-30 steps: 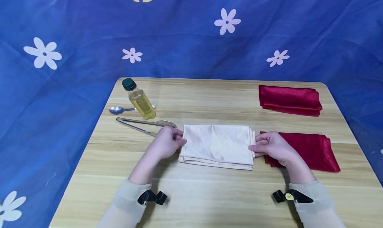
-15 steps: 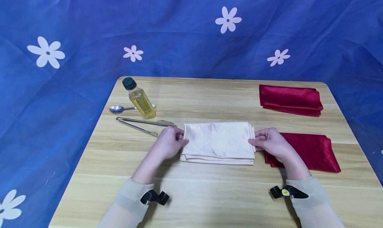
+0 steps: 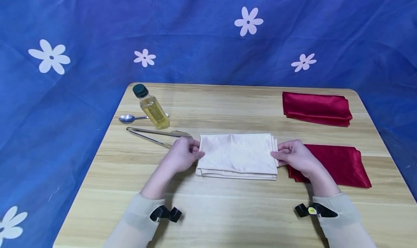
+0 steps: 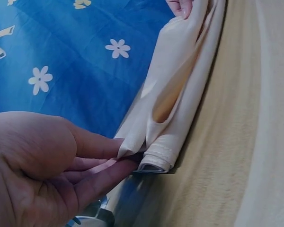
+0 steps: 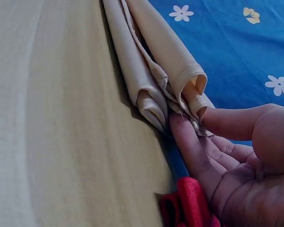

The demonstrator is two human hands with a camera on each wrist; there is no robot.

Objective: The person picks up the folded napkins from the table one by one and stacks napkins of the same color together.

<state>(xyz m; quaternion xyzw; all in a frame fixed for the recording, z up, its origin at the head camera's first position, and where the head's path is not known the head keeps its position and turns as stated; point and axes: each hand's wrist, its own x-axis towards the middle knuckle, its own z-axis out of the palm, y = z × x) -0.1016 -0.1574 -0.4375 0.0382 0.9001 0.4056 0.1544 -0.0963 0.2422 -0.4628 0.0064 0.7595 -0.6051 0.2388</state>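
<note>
A cream cloth (image 3: 237,155), folded into a layered rectangle, lies in front of the person at mid-table. At its left edge my left hand (image 3: 184,154) pinches the folds, thumb on top and fingers beneath, as the left wrist view shows with the cloth's end (image 4: 157,158). My right hand (image 3: 294,155) pinches the opposite edge the same way; in the right wrist view, the thumb and fingers close on the looped layers (image 5: 194,97). A folded dark red cloth (image 3: 335,164) lies just behind the right hand, which partly hides it.
Metal tongs (image 3: 153,133) lie close to the left hand. Behind them a bottle of yellow liquid (image 3: 154,112) with a green cap stands over a spoon (image 3: 128,119). Another folded red cloth (image 3: 316,108) is at the back right of the wooden table (image 3: 228,211).
The cream cloth's near edge shifted slightly away from the person between the first and second frames, both hands still holding it. Since then it has stayed almost still.
</note>
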